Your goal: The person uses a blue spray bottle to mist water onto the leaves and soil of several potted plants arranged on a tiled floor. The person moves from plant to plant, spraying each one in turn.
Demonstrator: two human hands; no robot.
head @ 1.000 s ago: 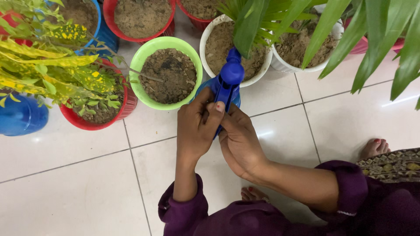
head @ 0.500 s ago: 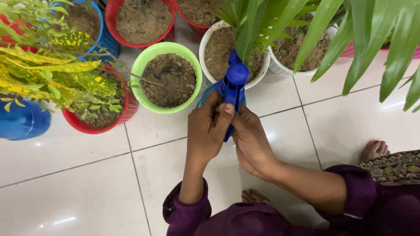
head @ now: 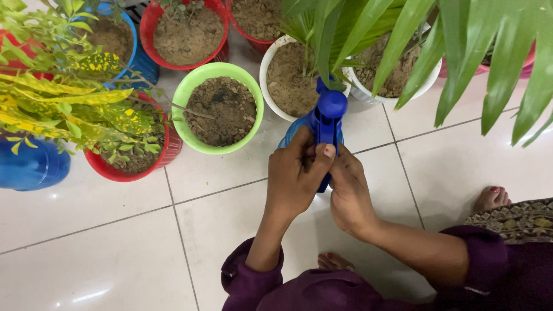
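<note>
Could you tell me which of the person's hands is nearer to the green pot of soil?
Left. The left hand grips the blue spray bottle just right of the green pot; the right hand sits beyond it, farther away.

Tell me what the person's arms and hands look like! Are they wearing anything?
Both arms wear dark purple sleeves pushed up, leaving the forearms bare. The left hand and the right hand are bare, with no gloves, rings or bracelets that show. The left thumbnail is painted pinkish red.
</note>
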